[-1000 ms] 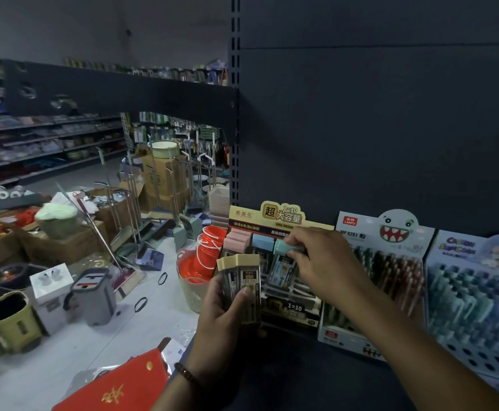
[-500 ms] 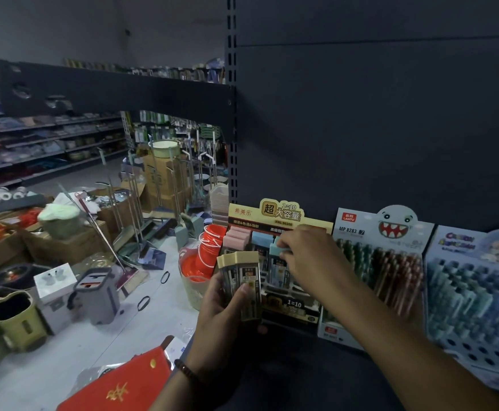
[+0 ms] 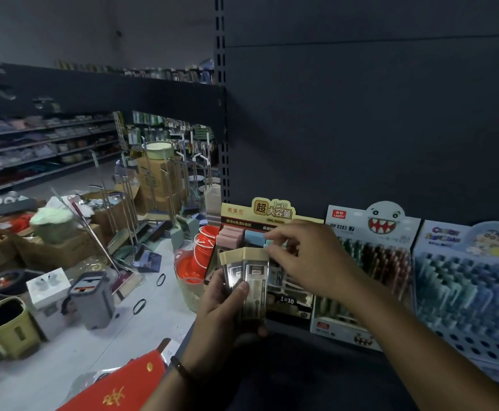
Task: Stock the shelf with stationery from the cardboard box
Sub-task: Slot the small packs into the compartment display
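Note:
My left hand (image 3: 224,318) grips a small stack of beige-capped refill packs (image 3: 246,280) in front of the dark shelf (image 3: 316,378). Behind it stands a gold and black display box (image 3: 272,216) holding pink and blue packs. My right hand (image 3: 310,262) reaches across to that box, and its fingertips pinch a teal-capped pack (image 3: 272,243) at the top row. The cardboard box is not in view.
Two pen display boxes stand to the right on the shelf: a monster-face one (image 3: 370,262) and a cartoon one (image 3: 470,280). On the floor at left are a red bucket stack (image 3: 198,256), mop buckets (image 3: 92,298), cartons and mop handles. A red packet (image 3: 117,390) lies below.
My right hand has slid a little left along the display box's top row, still on the teal-capped pack. My left hand holds its stack in the same place.

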Motion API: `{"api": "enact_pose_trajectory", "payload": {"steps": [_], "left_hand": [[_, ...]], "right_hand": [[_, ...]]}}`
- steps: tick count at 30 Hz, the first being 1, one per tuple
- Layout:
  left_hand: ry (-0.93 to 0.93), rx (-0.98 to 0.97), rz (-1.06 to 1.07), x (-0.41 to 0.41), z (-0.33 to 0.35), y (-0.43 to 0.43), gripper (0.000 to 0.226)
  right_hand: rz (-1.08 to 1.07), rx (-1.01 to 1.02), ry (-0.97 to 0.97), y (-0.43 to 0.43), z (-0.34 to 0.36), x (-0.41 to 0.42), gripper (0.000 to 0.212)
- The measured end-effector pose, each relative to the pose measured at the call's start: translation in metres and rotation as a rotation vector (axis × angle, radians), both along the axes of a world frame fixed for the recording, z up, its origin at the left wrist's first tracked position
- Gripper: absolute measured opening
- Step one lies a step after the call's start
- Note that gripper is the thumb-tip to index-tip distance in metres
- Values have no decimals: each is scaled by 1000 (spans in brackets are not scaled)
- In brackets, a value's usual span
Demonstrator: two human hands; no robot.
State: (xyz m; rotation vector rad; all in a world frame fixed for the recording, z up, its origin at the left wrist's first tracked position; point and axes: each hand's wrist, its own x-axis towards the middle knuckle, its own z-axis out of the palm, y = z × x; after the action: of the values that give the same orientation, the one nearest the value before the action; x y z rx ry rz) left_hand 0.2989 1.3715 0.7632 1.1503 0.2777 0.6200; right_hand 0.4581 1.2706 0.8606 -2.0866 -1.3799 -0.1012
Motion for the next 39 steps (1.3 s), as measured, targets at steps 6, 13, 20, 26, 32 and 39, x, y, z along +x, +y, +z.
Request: {"api": "enact_pose_trajectory", "payload": {"steps": [6, 13, 20, 26, 32, 39], "left_hand": [[-48, -25, -34, 23, 18, -13, 30], [-57, 63, 152, 45, 7, -12, 25], [-63, 403, 370, 52, -11, -11, 24], [-61, 377, 333, 46, -12, -13, 25], [-18, 362, 332, 49, -19, -6, 22], [-8, 404, 325, 52, -23, -3, 23]], "right_hand": [[81, 38, 141, -17, 17, 12, 25], [-35, 151, 137, -39, 40, 51, 18], [-186, 74, -26, -23, 22, 60, 18], [-259, -29, -111, -15, 8, 61, 23], [-276, -94, -102, -5, 5, 58, 24], [-285, -120, -123, -2, 7, 56, 25]]}}
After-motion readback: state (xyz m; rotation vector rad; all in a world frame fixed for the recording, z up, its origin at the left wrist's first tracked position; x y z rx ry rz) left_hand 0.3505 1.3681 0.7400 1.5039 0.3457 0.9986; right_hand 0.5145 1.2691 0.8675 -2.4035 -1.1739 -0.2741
